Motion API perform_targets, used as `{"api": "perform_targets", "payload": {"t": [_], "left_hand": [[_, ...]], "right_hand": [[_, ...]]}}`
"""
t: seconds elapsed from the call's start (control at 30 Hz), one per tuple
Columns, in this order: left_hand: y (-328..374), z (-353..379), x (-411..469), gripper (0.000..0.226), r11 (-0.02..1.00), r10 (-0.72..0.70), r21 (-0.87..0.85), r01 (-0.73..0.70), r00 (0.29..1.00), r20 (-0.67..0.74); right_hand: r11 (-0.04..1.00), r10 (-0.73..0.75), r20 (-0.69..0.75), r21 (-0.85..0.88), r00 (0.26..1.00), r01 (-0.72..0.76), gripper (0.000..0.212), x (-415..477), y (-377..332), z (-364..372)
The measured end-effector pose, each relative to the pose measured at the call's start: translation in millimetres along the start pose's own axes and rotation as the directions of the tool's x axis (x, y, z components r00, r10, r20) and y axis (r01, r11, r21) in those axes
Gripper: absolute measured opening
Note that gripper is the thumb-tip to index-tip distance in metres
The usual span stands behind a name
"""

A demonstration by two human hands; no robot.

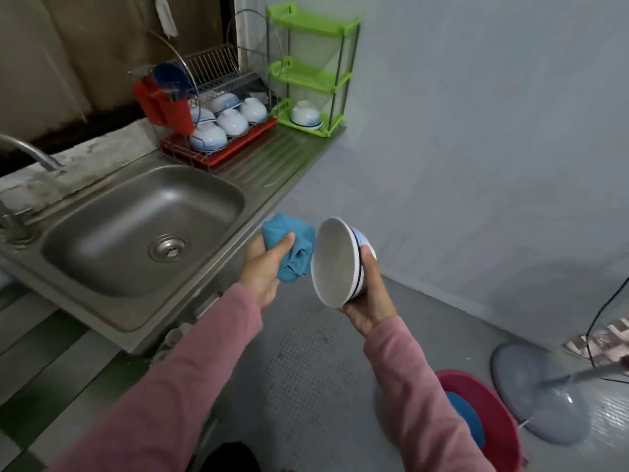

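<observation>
My right hand (369,294) grips a white bowl with blue rim stripes (335,264), tilted on its side so its mouth faces left. Just left of the bowl, my left hand (263,267) holds a bunched blue cloth (289,245). The cloth sits close beside the bowl's rim; I cannot tell whether they touch. Both hands hover in the air past the right front corner of the steel sink (143,229). Pink sleeves cover both arms.
A dish rack on a red tray (245,141) holds several upturned bowls behind the sink, with a red cutlery holder (163,109). A green plastic shelf (313,76) holds one upturned bowl (305,114). On the floor lie a red basin (490,413) and a fan base (537,393).
</observation>
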State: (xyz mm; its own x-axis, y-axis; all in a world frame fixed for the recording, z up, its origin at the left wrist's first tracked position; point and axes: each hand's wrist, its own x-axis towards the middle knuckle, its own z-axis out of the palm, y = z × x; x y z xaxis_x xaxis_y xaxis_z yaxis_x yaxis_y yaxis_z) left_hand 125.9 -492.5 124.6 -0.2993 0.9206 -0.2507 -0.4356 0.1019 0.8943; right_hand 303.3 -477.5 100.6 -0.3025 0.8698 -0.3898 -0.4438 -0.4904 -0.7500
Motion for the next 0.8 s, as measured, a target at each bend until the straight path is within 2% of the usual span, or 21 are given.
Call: {"api": "perform_targets", "payload": {"t": [0.2,0.33,0.47,0.53,0.63,0.8], "left_hand": [[-6,40,59,0.023,0.964,0.152,0.224,-0.142,0.988,-0.029],[-3,55,113,0.018,0.901,0.240,0.378,-0.215,0.970,-0.022],[7,64,184,0.016,0.852,0.289,0.468,-0.234,0.956,-0.048],[18,70,224,0.014,0.844,0.297,0.491,-0.216,0.950,-0.093],[38,78,280,0.015,0.859,0.285,0.478,-0.182,0.946,-0.152],[70,82,368,0.019,0.870,0.346,0.446,-0.212,0.906,-0.243]], "right_hand": [[0.998,-0.029,-0.023,0.060,0.999,0.031,0.076,61,-36,-21],[0.998,-0.036,-0.120,0.051,0.992,0.043,0.104,125,-48,-26],[0.993,-0.116,-0.077,-0.012,0.990,0.116,0.093,195,-77,-16],[0.986,-0.157,-0.029,-0.059,0.987,0.156,0.086,231,-99,-2],[0.975,-0.183,-0.046,-0.137,0.982,0.175,0.096,290,-127,21],[0.962,-0.191,-0.072,-0.212,0.979,0.172,0.099,376,-152,43]]}}
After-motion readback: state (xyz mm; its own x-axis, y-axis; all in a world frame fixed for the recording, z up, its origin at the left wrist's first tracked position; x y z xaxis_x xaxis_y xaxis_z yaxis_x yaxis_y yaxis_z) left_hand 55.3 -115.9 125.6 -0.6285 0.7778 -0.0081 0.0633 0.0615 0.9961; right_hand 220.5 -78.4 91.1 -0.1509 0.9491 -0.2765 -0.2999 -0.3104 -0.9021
